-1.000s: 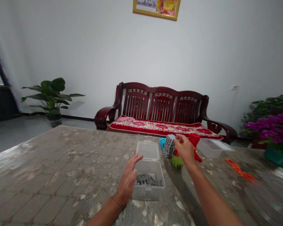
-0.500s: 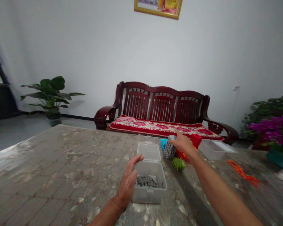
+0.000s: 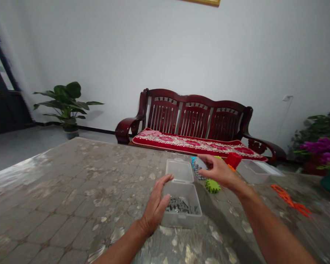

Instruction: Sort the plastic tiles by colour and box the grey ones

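Observation:
My left hand rests at the left side of a clear plastic box, its thumb and fingers apart and nothing held. Small grey pieces lie inside the box, whose lid is folded back flat. My right hand is at a grey knobbly block behind the box's right side, thumb and fingers spread around its upper part; whether it grips the block is unclear. Blue pieces sit behind the block, and a green gear-shaped piece lies in front of my right hand.
A red block and a second clear box stand on the patterned tabletop to the right. An orange linked strip lies nearer. Purple flowers are at the right edge, a wooden bench beyond the table.
My right hand has opened from a pointing shape at the grey block's top and lies more over the block, which looks more tilted. The view has shifted slightly. My left hand stays beside the box.

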Tool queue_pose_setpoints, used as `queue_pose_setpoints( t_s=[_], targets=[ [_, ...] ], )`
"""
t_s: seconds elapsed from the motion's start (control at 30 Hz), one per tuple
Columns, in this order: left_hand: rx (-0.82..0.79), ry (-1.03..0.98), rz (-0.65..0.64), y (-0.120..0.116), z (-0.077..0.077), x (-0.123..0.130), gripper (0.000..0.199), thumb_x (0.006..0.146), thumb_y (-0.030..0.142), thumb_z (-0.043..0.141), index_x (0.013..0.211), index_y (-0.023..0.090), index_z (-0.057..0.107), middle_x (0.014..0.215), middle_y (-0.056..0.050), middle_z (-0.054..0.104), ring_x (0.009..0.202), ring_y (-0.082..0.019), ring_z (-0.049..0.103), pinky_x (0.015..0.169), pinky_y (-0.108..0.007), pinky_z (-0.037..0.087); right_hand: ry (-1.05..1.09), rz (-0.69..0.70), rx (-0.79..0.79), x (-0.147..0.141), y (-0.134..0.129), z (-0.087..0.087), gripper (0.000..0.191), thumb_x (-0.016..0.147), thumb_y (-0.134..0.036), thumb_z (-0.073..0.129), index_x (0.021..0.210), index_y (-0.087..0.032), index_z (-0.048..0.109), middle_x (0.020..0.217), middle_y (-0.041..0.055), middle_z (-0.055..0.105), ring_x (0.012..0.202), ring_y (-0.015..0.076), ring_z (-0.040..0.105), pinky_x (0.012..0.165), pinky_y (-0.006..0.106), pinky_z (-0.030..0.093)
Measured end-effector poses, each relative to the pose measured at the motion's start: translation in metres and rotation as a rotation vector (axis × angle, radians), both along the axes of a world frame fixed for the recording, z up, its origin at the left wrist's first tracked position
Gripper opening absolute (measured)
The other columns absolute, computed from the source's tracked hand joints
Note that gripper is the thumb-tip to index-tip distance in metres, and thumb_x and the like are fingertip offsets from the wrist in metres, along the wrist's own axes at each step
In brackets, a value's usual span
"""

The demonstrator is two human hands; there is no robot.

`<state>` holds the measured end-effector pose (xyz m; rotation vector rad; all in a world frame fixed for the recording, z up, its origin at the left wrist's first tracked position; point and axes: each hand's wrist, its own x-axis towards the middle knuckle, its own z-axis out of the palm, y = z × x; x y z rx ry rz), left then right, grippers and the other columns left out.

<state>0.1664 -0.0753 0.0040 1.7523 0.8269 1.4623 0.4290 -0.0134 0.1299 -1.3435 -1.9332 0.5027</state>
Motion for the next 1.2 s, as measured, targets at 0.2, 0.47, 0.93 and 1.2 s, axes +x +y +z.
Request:
queue_pose_setpoints(
  t_s=[0.2, 0.47, 0.93, 1.2],
  targets=[
    [0.004, 0.002, 0.009, 0.000, 0.000, 0.001, 0.053, 0.098, 0.045, 0.047, 0.147, 0.022, 0.045, 0.148, -0.012, 0.053, 0.139, -0.029, 0.046, 0.120, -0.049, 0.030, -0.177, 0.179, -0.008, -0.030, -0.038, -0.010, 0.064, 0.067, -0.027, 0.074, 0.131, -0.023, 0.067, 0.126, 0.0080, 0.071, 0.110, 0.0274, 0.066, 0.099, 0.041, 0.050],
    [0.024, 0.010, 0.006, 0.002, 0.000, 0.000, 0.053, 0.098, 0.046, 0.047, 0.146, 0.021, 0.046, 0.146, -0.013, 0.054, 0.138, -0.028, 0.047, 0.119, -0.048, 0.031, -0.432, 0.248, 0.010, -0.043, -0.050, -0.014, 0.062, 0.069, -0.021, 0.067, 0.131, -0.023, 0.066, 0.120, 0.0084, 0.073, 0.110, 0.0279, 0.062, 0.098, 0.040, 0.046],
    [0.041, 0.024, 0.010, 0.000, 0.003, 0.000, 0.052, 0.099, 0.046, 0.044, 0.146, 0.022, 0.045, 0.144, -0.013, 0.054, 0.136, -0.029, 0.048, 0.118, -0.050, 0.031, -0.430, 0.251, -0.018, -0.039, -0.057, -0.017, 0.063, 0.066, -0.017, 0.066, 0.130, -0.021, 0.066, 0.125, 0.0092, 0.071, 0.115, 0.0286, 0.062, 0.101, 0.043, 0.045],
    [0.032, 0.011, 0.010, 0.000, 0.004, 0.000, 0.051, 0.099, 0.045, 0.045, 0.145, 0.022, 0.047, 0.144, -0.012, 0.055, 0.136, -0.029, 0.047, 0.118, -0.050, 0.031, -0.103, 0.080, -0.121, -0.010, -0.065, -0.029, 0.065, 0.066, -0.024, 0.071, 0.130, -0.022, 0.065, 0.129, 0.0091, 0.068, 0.116, 0.0282, 0.062, 0.102, 0.043, 0.047]
  ],
)
